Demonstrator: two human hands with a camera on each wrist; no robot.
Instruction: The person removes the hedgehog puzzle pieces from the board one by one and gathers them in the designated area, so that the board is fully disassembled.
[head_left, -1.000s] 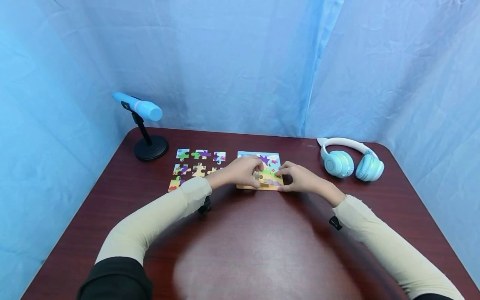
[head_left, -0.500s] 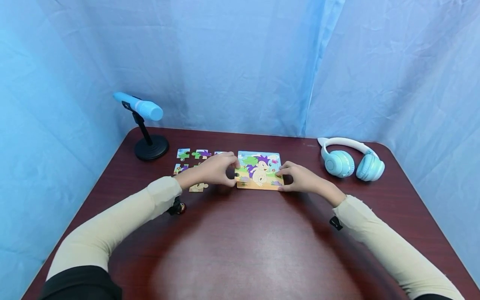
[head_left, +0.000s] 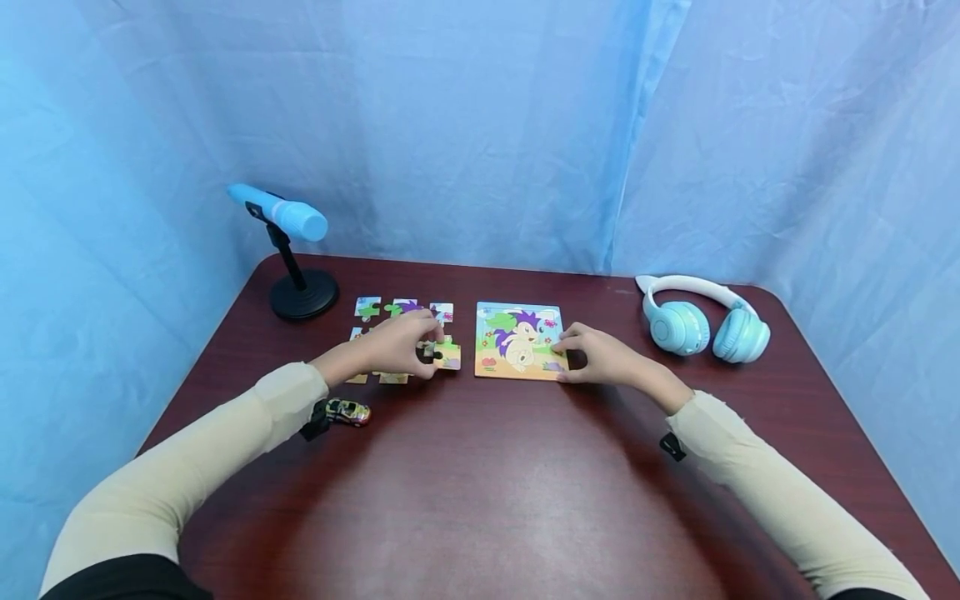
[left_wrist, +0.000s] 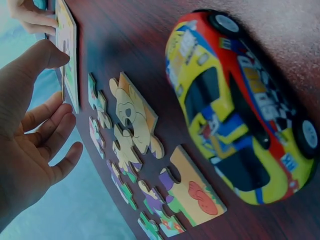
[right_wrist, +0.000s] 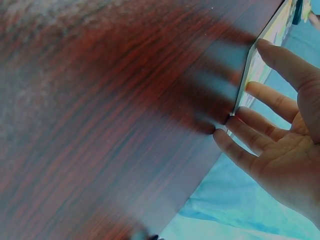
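Note:
My left hand [head_left: 386, 343] pinches a yellow-and-green puzzle piece [head_left: 447, 357] between thumb and index finger, above the table and left of the puzzle board [head_left: 517, 376]. In the left wrist view that piece shows almost edge-on, and the other fingers are loosely bent. The board lies flat and carries a picture of a purple-spined hedgehog. My right hand [head_left: 600, 357] rests at the board's right side, thumb and fingertips touching its edge, with fingers fairly straight in the right wrist view. Several loose puzzle pieces [left_wrist: 132, 115] lie left of the board, partly hidden by my left hand.
A colourful toy car [head_left: 348, 412] lies beside my left wrist, in front of the loose pieces. A blue microphone [head_left: 281, 212] on a black stand [head_left: 303, 294] is at back left. Cat-ear headphones [head_left: 678, 327] lie at back right. Blue cloth [head_left: 465, 125] hangs behind the table.
My left hand has moved left from over the board with the puzzle piece, uncovering the board's picture and the toy car. My right hand has stayed at the board's edge.

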